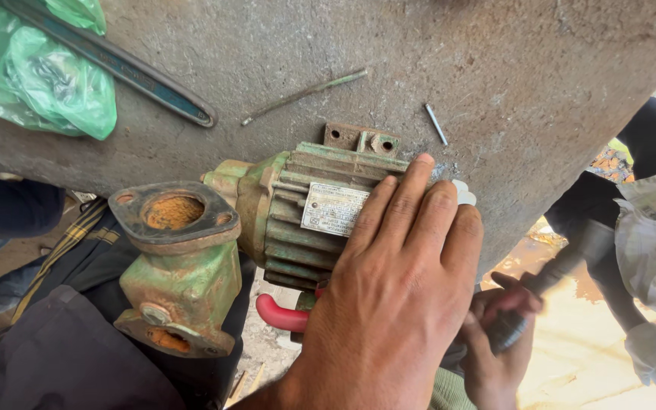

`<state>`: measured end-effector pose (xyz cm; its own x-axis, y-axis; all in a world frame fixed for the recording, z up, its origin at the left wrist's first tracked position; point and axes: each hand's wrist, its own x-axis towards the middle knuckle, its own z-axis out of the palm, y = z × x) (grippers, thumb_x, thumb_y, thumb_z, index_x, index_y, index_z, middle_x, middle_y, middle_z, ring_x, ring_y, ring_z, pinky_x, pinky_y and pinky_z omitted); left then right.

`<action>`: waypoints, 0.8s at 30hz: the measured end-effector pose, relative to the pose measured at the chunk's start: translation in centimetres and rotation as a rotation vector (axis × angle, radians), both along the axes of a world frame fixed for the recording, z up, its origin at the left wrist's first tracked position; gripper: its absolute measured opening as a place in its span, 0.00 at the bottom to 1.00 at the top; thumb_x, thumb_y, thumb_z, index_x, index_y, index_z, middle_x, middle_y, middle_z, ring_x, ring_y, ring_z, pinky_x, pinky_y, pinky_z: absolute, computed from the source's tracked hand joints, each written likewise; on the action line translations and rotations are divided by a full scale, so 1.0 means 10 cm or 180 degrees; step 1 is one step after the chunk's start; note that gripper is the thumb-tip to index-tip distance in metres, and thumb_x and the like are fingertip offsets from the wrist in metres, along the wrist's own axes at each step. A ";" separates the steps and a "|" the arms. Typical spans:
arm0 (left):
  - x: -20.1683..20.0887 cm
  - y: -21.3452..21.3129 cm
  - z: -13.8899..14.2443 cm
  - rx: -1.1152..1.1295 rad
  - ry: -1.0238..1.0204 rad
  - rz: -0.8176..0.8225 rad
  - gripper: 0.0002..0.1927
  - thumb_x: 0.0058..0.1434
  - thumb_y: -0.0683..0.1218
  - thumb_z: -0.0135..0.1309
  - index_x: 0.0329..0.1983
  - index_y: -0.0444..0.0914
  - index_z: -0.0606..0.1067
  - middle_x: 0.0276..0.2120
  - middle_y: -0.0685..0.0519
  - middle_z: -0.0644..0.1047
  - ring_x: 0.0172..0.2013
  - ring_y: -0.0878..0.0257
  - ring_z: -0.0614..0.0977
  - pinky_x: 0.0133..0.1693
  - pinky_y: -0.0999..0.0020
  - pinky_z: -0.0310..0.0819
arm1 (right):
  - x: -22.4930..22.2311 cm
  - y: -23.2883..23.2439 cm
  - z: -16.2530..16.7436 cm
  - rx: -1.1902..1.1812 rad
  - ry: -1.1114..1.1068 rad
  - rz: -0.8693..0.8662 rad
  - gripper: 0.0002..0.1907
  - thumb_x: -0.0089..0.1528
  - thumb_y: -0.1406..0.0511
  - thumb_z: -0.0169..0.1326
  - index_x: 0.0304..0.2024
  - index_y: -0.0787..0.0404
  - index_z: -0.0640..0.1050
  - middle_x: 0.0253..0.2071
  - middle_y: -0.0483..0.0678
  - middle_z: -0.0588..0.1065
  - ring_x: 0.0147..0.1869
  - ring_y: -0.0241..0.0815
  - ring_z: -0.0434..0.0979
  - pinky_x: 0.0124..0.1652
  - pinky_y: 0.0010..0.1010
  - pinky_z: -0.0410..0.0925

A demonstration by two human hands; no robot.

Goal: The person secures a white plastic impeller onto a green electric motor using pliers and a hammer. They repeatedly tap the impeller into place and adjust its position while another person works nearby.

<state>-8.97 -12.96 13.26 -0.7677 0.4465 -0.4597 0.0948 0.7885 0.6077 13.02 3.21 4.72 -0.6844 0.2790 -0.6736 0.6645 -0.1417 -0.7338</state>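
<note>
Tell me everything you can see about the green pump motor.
The green pump motor lies on its side at the edge of a rough concrete slab. Its cast-metal body is worn and rusty, with cooling ribs and a pale nameplate. A flanged, rust-filled port faces up at its left end. The left hand presses flat on the ribbed housing. A red piece shows underneath.

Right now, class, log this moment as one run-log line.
left hand: flat on green pump motor | right hand: grips dark tool handle | wrench, green bag: on concrete slab
</note>
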 end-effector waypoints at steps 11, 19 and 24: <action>0.01 0.00 0.01 0.0029 -0.0055 0.0012 0.27 0.59 0.42 0.53 0.60 0.23 0.67 0.60 0.32 0.69 0.71 0.37 0.64 0.73 0.48 0.51 | 0.49 0.18 -0.04 -0.0162 -0.0675 -0.0374 0.27 0.52 0.73 0.60 0.53 0.66 0.67 0.49 0.51 0.73 0.51 0.41 0.73 0.50 0.35 0.67; 0.00 -0.02 -0.01 0.0037 -0.0048 -0.0111 0.31 0.54 0.46 0.54 0.59 0.24 0.67 0.58 0.31 0.69 0.70 0.36 0.64 0.73 0.48 0.50 | 0.31 -0.30 0.08 -0.0067 -0.0750 0.0285 0.29 0.52 0.71 0.62 0.54 0.64 0.66 0.44 0.50 0.72 0.43 0.39 0.73 0.39 0.29 0.67; -0.01 -0.01 0.00 -0.0047 -0.0032 -0.0049 0.29 0.56 0.45 0.53 0.59 0.25 0.67 0.58 0.32 0.69 0.70 0.36 0.63 0.72 0.48 0.49 | 0.15 0.02 0.14 0.0440 -0.0761 0.0898 0.31 0.52 0.69 0.63 0.54 0.63 0.65 0.40 0.49 0.72 0.38 0.37 0.73 0.32 0.26 0.66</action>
<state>-9.08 -13.06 13.27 -0.7559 0.4515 -0.4740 0.1010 0.7958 0.5971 14.53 3.42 6.07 -0.5756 0.2017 -0.7925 0.8176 0.1603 -0.5530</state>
